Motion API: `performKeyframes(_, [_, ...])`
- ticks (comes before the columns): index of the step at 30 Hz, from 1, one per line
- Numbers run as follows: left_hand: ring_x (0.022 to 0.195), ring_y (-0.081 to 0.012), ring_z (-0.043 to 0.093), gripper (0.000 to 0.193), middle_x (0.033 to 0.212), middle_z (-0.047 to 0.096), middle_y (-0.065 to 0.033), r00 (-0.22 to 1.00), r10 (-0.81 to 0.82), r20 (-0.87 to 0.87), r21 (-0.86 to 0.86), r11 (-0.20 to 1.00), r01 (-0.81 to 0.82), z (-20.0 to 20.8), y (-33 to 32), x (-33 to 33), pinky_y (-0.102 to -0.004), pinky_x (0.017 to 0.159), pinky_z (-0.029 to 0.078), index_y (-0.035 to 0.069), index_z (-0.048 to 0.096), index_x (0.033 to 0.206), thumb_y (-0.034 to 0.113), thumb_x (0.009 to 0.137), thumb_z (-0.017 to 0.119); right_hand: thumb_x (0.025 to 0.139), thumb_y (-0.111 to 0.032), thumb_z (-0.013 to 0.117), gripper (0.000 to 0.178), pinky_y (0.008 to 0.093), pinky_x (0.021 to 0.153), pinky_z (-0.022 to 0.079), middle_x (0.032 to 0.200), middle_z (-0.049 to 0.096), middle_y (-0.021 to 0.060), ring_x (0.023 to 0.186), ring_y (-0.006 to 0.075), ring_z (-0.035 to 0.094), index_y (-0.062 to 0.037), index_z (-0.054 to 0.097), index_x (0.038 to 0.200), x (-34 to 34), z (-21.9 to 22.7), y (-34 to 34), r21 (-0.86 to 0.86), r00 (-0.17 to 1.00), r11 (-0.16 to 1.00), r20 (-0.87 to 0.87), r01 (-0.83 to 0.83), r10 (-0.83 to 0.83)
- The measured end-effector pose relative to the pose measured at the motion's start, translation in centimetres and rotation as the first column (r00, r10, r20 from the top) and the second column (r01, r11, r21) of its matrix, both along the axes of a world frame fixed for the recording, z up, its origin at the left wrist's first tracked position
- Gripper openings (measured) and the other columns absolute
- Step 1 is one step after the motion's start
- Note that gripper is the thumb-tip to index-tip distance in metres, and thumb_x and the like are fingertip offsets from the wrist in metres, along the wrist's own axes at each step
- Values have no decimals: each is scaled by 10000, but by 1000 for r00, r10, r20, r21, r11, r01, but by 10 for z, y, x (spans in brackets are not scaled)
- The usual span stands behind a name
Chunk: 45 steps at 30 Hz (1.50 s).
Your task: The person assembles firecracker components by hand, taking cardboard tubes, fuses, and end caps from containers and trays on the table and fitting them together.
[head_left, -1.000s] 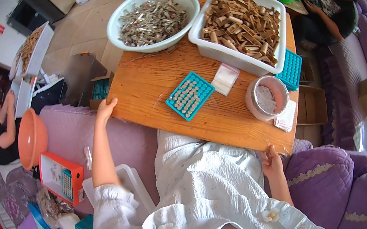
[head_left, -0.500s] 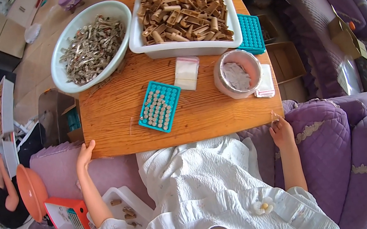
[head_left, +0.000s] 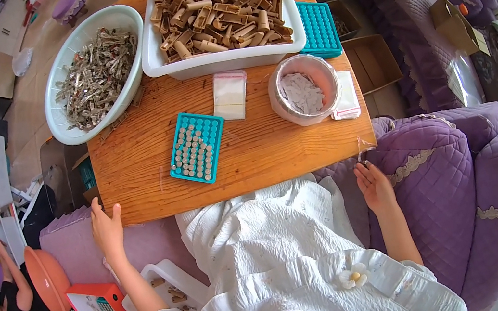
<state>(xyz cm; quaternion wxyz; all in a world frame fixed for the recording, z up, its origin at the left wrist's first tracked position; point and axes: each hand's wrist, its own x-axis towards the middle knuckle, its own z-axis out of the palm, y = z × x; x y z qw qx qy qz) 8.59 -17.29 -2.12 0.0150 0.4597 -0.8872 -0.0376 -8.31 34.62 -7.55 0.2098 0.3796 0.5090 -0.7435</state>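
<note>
My left hand (head_left: pixel 108 230) is beside the near left corner of the wooden table (head_left: pixel 252 174), its fingers and thumb apart and holding nothing. Near the right corner, my right hand (head_left: pixel 375 186) has its palm partly turned up. A piece of clear plastic film (head_left: pixel 364 147) narrows down to its fingertips, which seem to pinch it. On the table lies a teal tray (head_left: pixel 211 136) with rows of round wells, many filled with small silvery round pieces. Behind it are a stack of clear plastic bags (head_left: pixel 230 96) and a tub (head_left: pixel 280 103) of small white pieces.
A white bin (head_left: pixel 207 65) of brown half-tube pieces and a pale basin (head_left: pixel 62 124) of metal parts stand at the back. Another teal tray (head_left: pixel 319 28) lies right of the bin. Purple sofas (head_left: pixel 426 172) flank me. Another person (head_left: pixel 18 293) is at far left.
My left hand has let go of the table corner and spread its fingers. My right hand has turned more palm-up, the film still at its fingertips. The view has shifted, moving the table leftward.
</note>
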Motion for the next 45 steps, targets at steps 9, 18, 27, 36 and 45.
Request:
performKeyframes(9, [970, -340, 492, 449, 1055, 520, -166, 918, -396, 3, 195, 901, 388, 41, 87, -48, -406, 811, 395, 56, 447, 1139, 256, 759, 577, 751, 1, 590, 505, 299, 818, 436, 1141, 512, 133, 1022, 235, 526, 9, 367, 1204, -20, 40, -29, 911, 563, 397, -270, -113, 781])
performKeyframes(18, [949, -320, 504, 450, 1029, 540, -148, 867, -498, 24, 313, 827, 467, 29, 109, -48, -395, 795, 411, 49, 458, 1126, 247, 746, 597, 715, -42, 611, 581, 351, 818, 426, 1084, 511, 235, 1005, 345, 513, -13, 335, 1225, -53, 5, -15, 990, 437, 137, -103, -46, 894])
performKeyframes(27, [943, -313, 514, 440, 1029, 545, -142, 859, -501, 101, 353, 825, 440, 14, 110, -38, -398, 788, 418, 55, 471, 1115, 255, 744, 596, 804, -46, 377, 311, 447, 737, 424, 930, 553, 258, 860, 420, 526, -78, 453, 1104, -191, -40, 2, 983, 573, 66, -155, 173, 805])
performKeyframes(36, [953, -326, 508, 440, 1044, 537, -145, 903, -423, 70, 381, 848, 368, 6, 109, -18, -402, 790, 417, 59, 465, 1121, 247, 745, 594, 755, -204, 635, 247, 190, 595, 332, 717, 555, -49, 600, 56, 438, -53, 599, 948, -318, 54, 41, 756, 720, 636, -357, -151, 595])
performKeyframes(45, [928, -339, 515, 413, 1034, 536, -155, 924, -383, -18, 376, 854, 361, 14, 112, -23, -406, 775, 418, 58, 470, 1112, 227, 753, 587, 793, -186, 595, 243, 185, 723, 386, 850, 609, 6, 791, 74, 533, 1, 605, 948, -290, 108, 38, 684, 617, 725, -538, -79, 574])
